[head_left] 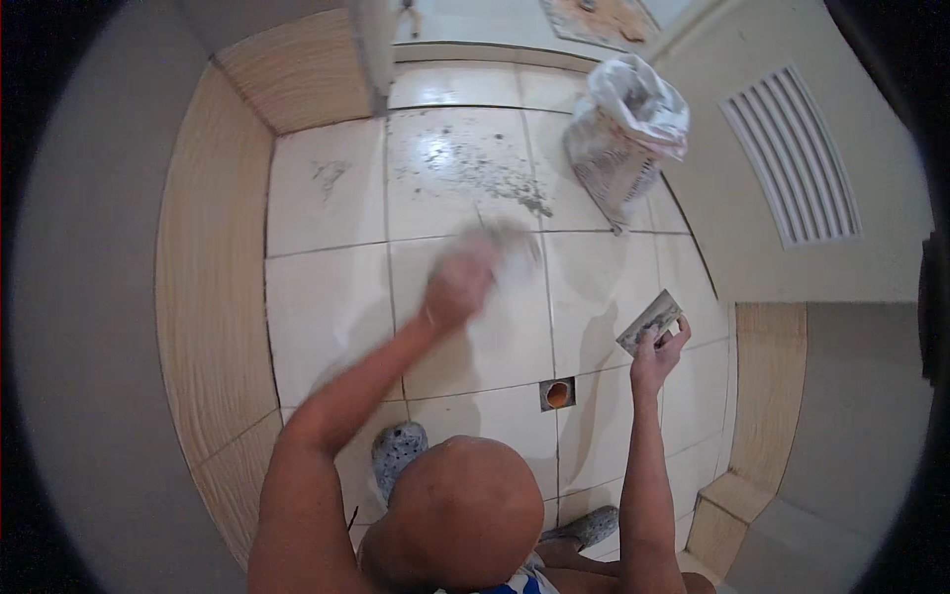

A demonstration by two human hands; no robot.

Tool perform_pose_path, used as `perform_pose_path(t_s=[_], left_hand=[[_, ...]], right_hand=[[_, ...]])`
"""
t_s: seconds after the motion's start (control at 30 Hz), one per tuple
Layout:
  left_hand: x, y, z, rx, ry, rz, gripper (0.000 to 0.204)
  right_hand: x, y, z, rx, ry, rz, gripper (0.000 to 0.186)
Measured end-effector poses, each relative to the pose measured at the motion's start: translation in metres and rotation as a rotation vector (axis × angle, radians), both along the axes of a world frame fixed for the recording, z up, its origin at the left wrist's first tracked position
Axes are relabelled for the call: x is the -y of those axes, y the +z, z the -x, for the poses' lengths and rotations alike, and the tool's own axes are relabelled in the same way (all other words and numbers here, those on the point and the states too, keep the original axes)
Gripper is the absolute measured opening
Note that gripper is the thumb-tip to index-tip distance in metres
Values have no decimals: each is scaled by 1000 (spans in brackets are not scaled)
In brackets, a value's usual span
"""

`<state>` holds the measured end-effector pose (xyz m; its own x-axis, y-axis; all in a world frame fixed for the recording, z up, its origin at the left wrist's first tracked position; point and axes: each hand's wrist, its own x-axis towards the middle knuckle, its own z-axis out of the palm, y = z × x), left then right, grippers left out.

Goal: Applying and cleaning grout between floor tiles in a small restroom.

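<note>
My left hand [463, 284] is out over the middle of the tiled floor, smeared by motion. Its fingers look closed around a pale, blurred thing [517, 255] whose kind I cannot make out. Just beyond it, grey crumbs and smears of mortar [495, 178] lie scattered across the cream tiles. On the right, my right hand [660, 348] grips a small flat rectangular plate [648, 322] by its near edge. Grey smears cover the plate's upper face. It is held above the floor, and a shadow falls beside it.
A white sack [623, 148], open at the top, stands far right beside a pale door [782, 148] with a louvred vent. Nearer is a square floor drain [557, 394] with a round orange hole. Wood-look tiles [213, 287] edge the left wall. My bent knee [470, 515] and grey clogs [399, 455] are close.
</note>
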<state>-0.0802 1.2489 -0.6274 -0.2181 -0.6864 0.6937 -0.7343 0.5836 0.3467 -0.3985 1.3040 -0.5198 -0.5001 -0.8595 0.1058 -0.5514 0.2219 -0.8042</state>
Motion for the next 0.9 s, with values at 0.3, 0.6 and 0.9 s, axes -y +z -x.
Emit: perform_pose_path(t_s=[0.3,0.6,0.9], left_hand=[[31,-72,126,236,-625,-371,45],[212,-28,-101,0,379,-199,21],[-32,-62,-10,201,-236,-434,41]], right_hand=[[-26,0,15,-158,-30,-173,53],[-33,-30,41,-134,-85,-43,48],[-31,-73,-32,-359,641,-464,39]])
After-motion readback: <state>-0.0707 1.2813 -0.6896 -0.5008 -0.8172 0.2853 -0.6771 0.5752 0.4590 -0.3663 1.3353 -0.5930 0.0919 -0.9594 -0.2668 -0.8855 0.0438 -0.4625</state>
